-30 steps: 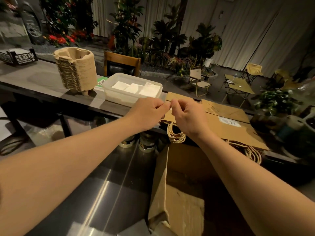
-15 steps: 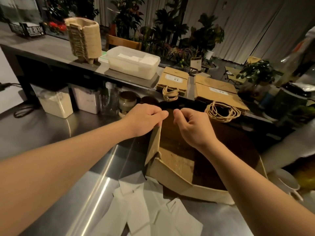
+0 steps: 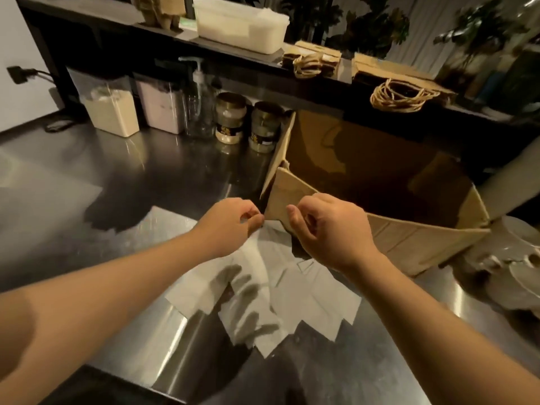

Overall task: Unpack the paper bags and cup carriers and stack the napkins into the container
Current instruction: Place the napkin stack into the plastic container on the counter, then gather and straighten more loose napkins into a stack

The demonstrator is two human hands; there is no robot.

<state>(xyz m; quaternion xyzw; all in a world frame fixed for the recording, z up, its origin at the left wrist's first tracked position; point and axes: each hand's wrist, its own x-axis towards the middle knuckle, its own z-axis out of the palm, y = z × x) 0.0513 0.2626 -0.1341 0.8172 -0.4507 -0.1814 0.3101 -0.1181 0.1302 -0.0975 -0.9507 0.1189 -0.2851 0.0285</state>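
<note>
— So, where are the hands?

— Both hover over the steel counter (image 3: 87, 176), close together in front of the near left corner of the open cardboard box (image 3: 409, 244). The left hand (image 3: 230, 226) has its fingers curled with thumb and forefinger drawn together; the right hand (image 3: 327, 229) is curled the same way, its fingertips at the box's near flap. Whether either actually pinches something I cannot tell; the picture is blurred there.

— And the napkins?

— A loose scatter of white napkins (image 3: 280, 305) lies flat on the counter just below the hands, overlapping one another, touching the box's near wall. The shadows of the fingers fall across them.

— The container?

— A pale plastic container (image 3: 242, 30) sits on the raised dark shelf (image 3: 117, 27) along the counter's far edge, toward the left. To its right on that shelf lie flat brown paper bags (image 3: 391, 68) with twine handles hanging over the edge.

— Anything else?

— Under the shelf, storage tubs (image 3: 112, 112), a pump bottle (image 3: 198, 103) and two jars (image 3: 230, 118) stand against the far edge.
</note>
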